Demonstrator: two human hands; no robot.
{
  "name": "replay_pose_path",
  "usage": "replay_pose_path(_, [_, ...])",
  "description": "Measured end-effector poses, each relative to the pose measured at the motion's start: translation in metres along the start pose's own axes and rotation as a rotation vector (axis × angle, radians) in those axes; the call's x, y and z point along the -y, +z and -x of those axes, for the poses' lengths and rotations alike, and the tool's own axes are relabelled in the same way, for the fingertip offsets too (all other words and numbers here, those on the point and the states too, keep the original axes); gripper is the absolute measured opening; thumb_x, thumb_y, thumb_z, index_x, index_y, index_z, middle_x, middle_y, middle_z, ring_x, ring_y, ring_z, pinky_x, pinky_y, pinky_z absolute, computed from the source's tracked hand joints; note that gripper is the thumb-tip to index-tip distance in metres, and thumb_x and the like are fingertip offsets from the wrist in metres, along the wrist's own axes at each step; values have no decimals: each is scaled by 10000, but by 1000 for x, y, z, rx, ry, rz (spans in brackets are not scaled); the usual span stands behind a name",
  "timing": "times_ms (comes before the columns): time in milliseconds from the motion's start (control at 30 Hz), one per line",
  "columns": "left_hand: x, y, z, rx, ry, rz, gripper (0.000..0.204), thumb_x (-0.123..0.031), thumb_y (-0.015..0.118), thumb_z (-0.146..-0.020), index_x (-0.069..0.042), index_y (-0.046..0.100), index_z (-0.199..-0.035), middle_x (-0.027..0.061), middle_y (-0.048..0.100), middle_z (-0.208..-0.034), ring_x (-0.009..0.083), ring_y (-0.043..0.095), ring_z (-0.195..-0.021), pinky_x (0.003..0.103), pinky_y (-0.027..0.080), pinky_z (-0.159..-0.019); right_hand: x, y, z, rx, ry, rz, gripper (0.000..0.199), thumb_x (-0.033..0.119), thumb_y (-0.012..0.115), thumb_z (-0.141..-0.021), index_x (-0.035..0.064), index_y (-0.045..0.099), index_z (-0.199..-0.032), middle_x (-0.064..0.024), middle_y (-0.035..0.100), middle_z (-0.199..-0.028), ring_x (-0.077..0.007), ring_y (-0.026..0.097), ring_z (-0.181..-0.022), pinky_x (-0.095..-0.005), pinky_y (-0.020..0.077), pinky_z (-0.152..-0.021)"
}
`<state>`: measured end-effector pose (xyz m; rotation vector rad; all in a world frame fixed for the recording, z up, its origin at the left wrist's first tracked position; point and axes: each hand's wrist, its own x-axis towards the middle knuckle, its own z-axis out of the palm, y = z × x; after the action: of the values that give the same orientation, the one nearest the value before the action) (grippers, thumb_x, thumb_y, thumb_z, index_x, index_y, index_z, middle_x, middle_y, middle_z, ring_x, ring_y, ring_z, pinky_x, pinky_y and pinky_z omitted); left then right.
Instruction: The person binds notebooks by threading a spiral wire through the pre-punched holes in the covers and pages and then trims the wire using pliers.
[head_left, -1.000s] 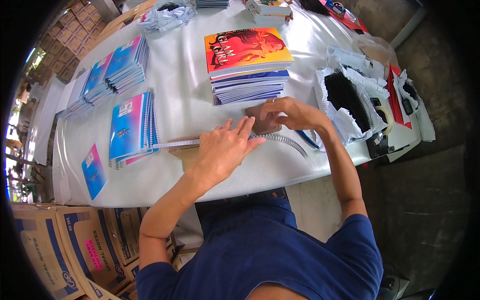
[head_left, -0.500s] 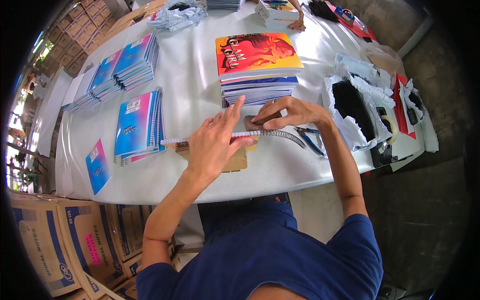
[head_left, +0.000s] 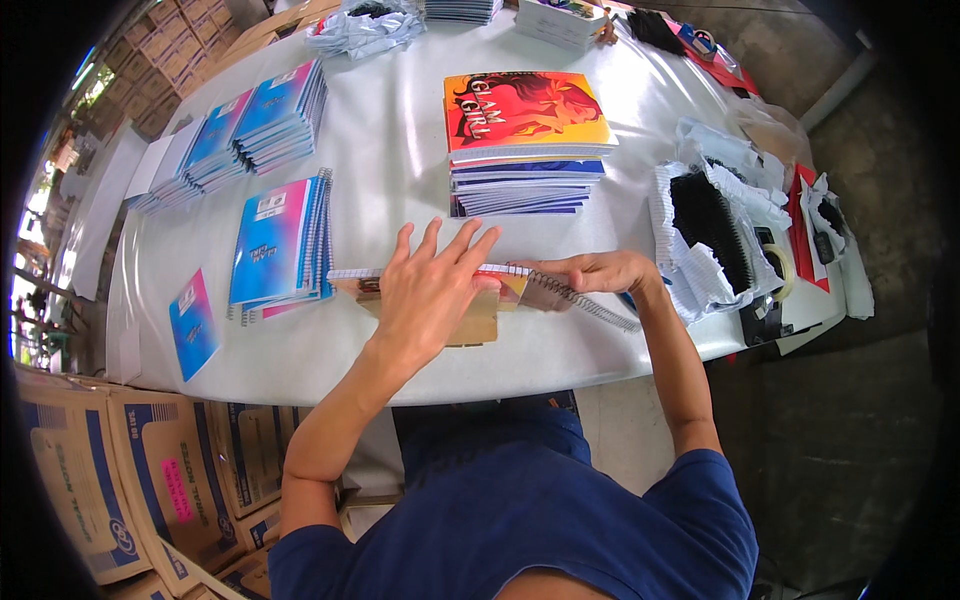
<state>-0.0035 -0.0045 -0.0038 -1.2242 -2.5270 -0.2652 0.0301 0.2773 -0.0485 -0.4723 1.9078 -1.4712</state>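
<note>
My left hand (head_left: 440,285) lies across the top edge of a notebook (head_left: 355,273), fingers spread on the far side and thumb on the near side, steadying it. A thin dark wire coil (head_left: 605,311) is threaded through the notebook's right part, its loose end trailing right. My right hand (head_left: 612,270) is beside the coil with its fingers closed on a flat brownish piece (head_left: 545,292) that lies against the coil. A tan block (head_left: 472,328) sits below the notebook, partly hidden by my left hand.
Coil-bound blue-and-pink notebooks (head_left: 275,245) are stacked on the left, near a loose cover (head_left: 193,325). Farther off is a stack of orange-covered notebooks (head_left: 530,115). On the right, a torn wrapping holds black coils (head_left: 705,230), beside a tape roll (head_left: 780,275). Cartons (head_left: 170,490) stand at lower left.
My right hand has come nearer and slightly right, bringing the brownish piece from beyond the coil to its near side. My left hand's fingers are spread wider. The coil's loose end has shifted right.
</note>
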Motion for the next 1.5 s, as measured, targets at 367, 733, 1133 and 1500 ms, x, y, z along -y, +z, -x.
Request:
replay_pose_path(367, [5, -9, 5, -38, -91, 149, 802, -507, 666, -777, -247, 379, -1480, 158, 670, -1155, 361, 612, -1125, 477, 446, -989, 77, -4, -11, -184, -131, 263, 554, 358, 669, -857, -47, 628, -1233, -253, 568, -1319, -356, 529, -1260, -416, 359, -1083])
replay_pose_path(733, [12, -8, 7, -53, -165, 180, 827, -541, 691, -748, -284, 390, -1474, 140, 688, -1110, 348, 637, -1067, 423, 517, -897, 59, 2, -15, -80, -613, -238, 452, 328, 700, -859, 46, 673, -1212, -141, 630, -1283, -263, 566, -1214, -370, 388, -1062])
replay_pose_path(1133, [20, -13, 13, -121, -184, 202, 903, -466, 778, -665, -290, 399, -1465, 91, 685, -1126, 314, 659, -973, 415, 541, -839, 60, 11, -41, -280, -214, 63, 449, 243, 633, -875, -102, 646, -1163, -248, 583, -1300, -334, 530, -1261, -397, 377, -1073])
replay_pose_path(1500, [35, -16, 19, -136, -207, 206, 949, -434, 806, -634, -284, 387, -1472, 135, 690, -1093, 319, 647, -1044, 442, 491, -958, 64, 15, -53, -182, -389, -264, 496, 329, 704, -873, -90, 656, -1135, -237, 620, -1235, -286, 573, -1182, -386, 432, -1015])
